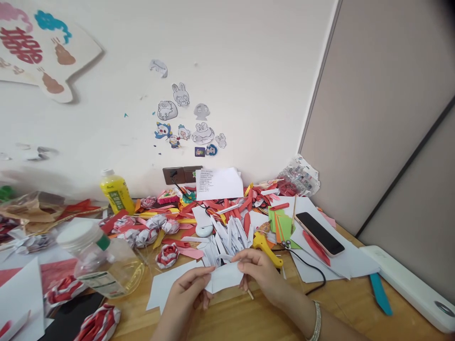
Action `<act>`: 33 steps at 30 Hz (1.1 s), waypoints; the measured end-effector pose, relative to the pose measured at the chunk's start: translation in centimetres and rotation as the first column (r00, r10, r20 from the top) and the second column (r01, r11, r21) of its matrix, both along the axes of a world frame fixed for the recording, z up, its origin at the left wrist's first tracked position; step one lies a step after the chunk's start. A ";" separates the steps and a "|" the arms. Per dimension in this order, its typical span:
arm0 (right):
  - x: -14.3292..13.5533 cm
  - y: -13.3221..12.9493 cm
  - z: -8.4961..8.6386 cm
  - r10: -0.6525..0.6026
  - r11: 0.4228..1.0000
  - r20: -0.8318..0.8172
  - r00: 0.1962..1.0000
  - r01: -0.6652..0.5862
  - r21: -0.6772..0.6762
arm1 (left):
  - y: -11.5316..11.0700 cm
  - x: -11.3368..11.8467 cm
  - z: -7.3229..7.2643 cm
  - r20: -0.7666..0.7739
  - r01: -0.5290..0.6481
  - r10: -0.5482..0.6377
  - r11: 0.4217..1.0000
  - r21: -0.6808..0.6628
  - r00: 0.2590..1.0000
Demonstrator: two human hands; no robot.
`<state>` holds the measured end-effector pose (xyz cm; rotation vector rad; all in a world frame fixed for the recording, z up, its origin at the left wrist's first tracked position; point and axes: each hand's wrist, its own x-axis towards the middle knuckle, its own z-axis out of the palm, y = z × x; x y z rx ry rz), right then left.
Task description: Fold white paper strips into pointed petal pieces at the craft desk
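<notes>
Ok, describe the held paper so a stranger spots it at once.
On the wooden table, look in front of the heap of white strips. A small white sheet spans from left hand to right hand; unlike neighbouring papers, it is held at both ends.

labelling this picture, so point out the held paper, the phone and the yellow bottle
Held paper [226, 278]: head view, middle of the sheet
Phone [320, 233]: head view, middle of the screen
Yellow bottle [118, 195]: head view, front of the label

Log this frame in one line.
left hand: holds white rectangular paper | right hand: holds same paper | beyond: heaped white paper strips
</notes>
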<state>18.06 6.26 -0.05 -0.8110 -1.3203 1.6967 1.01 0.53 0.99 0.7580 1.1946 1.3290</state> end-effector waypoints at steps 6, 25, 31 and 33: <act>0.5 0.0 -0.3 0.013 0.990 0.027 1.000 -0.017 0.138 | 0.2 -0.2 -0.3 0.032 0.121 -0.122 0.992 0.037 0.992; 1.4 0.3 0.0 -0.036 0.852 0.553 0.832 -0.264 0.452 | 0.1 0.0 0.1 -0.481 0.233 -0.218 0.972 -0.030 0.849; 1.4 0.7 -1.0 0.032 0.907 0.520 0.854 -0.243 0.343 | 0.3 0.1 0.0 -0.487 0.259 -0.247 0.965 -0.045 0.838; 1.4 0.7 -1.2 0.020 0.908 0.526 0.851 -0.236 0.347 | 0.3 0.0 0.0 -0.504 0.260 -0.248 0.964 -0.047 0.828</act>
